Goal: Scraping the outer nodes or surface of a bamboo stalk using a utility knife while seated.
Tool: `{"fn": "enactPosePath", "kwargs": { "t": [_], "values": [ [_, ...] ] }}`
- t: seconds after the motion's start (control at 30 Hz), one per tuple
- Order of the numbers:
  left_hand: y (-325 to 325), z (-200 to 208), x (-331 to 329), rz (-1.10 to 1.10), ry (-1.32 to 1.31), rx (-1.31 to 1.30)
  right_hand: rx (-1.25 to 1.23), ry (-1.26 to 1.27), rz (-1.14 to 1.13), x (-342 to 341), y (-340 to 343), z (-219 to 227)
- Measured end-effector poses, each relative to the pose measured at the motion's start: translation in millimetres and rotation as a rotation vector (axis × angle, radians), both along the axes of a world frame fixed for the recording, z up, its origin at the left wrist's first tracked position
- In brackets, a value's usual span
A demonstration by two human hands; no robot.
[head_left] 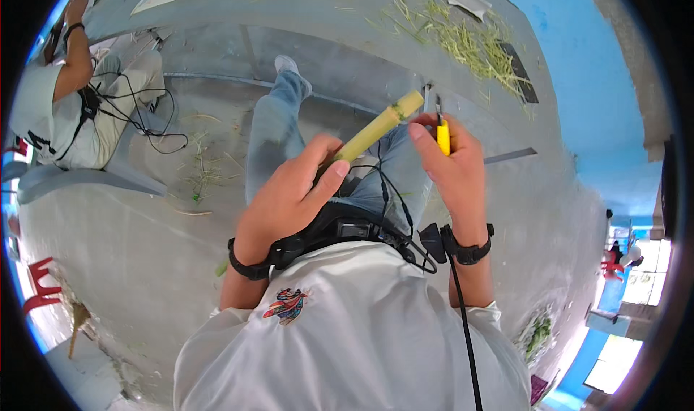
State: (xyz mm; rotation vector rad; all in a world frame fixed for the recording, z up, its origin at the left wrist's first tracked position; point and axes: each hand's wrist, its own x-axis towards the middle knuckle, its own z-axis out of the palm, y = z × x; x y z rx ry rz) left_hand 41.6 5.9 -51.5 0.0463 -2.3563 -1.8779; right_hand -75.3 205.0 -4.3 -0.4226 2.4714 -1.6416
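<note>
My left hand (295, 185) is wrapped round the lower end of a yellow-green bamboo stalk (369, 133), which slants up to the right above my lap. A ringed joint shows near its far end. In my right hand (455, 167) is a utility knife (443, 135) with a yellow handle, its dark, narrow blade pointing away from me. The blade stands a little to the right of the stalk's far end, apart from it. My left palm hides the near end of the stalk.
Ahead, a grey table (325, 10) bears scattered green-yellow shavings (470, 46) and a dark flat plate (519, 71). Another person (69, 104) sits at the left with looped black cables (141, 118). More shavings (204, 169) lie on the floor. A black cable (463, 317) hangs from my right wrist.
</note>
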Motion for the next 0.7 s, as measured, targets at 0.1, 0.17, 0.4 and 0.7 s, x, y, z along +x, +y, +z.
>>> {"fn": "enactPosePath", "kwargs": {
  "t": [0.1, 0.17, 0.4, 0.7],
  "values": [
    [1.0, -5.9, -0.5, -0.038, 0.021, 0.020, -0.052, -0.034, 0.104, -1.1, 2.1, -3.2],
    [0.3, -2.1, -1.5, -0.076, 0.018, 0.046, -0.078, -0.043, 0.128, -2.1, 5.9, -4.3],
    [3.8, 3.7, -3.9, -0.013, -0.025, -0.024, 0.176, 0.217, 0.152, 9.3, 8.4, -0.7],
    [11.5, -1.1, -7.1, 0.162, 0.030, -0.233, 0.579, 0.663, 0.269, 8.6, -5.9, -24.5]
  ]
}}
